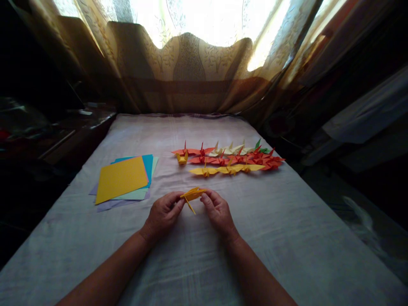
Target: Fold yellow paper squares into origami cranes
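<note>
Both forearms (108,276) run off the near edge. The yellow sheet (121,178) covers most of the paper stack (140,194) beneath it. Fingertips of the left hand (162,214) and right hand (219,212) hide the ends of the folded yellow paper (193,194). The clutter (19,123) at the far left is too dark to identify.

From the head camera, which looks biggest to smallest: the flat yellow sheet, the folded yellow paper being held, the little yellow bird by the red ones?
1. flat yellow sheet
2. folded yellow paper
3. little yellow bird, though it lies farther away, so the last two are unsure
</note>
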The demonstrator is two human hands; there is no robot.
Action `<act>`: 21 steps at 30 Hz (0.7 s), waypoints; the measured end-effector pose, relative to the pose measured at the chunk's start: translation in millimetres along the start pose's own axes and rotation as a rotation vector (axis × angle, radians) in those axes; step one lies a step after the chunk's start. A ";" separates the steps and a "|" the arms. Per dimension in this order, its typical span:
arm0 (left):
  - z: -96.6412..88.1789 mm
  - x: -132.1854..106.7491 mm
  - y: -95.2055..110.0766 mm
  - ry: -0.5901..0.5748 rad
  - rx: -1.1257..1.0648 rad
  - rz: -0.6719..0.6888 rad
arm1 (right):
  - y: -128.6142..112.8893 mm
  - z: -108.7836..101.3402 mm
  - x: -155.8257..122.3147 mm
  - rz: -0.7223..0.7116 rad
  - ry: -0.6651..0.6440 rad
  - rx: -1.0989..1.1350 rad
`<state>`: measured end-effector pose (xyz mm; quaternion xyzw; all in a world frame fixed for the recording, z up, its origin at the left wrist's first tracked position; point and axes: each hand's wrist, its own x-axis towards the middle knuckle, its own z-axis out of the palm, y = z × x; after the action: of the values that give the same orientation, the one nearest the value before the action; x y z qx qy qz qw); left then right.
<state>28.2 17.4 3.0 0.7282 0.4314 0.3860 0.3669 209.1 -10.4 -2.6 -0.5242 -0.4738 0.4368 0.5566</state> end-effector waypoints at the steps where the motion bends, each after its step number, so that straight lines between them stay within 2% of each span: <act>1: 0.1 0.3 -0.6 0.003 -0.046 -0.056 | 0.3 0.3 -0.3 0.003 -0.006 0.014; 5: -0.5 2.6 -1.7 0.008 -0.237 -0.195 | 2.6 1.7 -1.5 0.013 -0.014 0.026; 10: -3.1 6.1 -1.4 0.016 -0.328 -0.291 | 3.7 2.5 -2.7 0.017 -0.007 0.002; 14: -2.8 6.0 -2.8 0.001 -0.317 -0.305 | 0.8 2.1 -3.8 0.031 -0.023 -0.019; 21: -2.3 3.0 -5.0 -0.046 -0.205 -0.274 | 0.6 3.9 -3.4 0.057 0.028 -0.092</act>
<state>25.4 22.4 0.4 0.6301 0.4764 0.3577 0.4982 204.7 -13.0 -3.4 -0.5687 -0.4703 0.4230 0.5258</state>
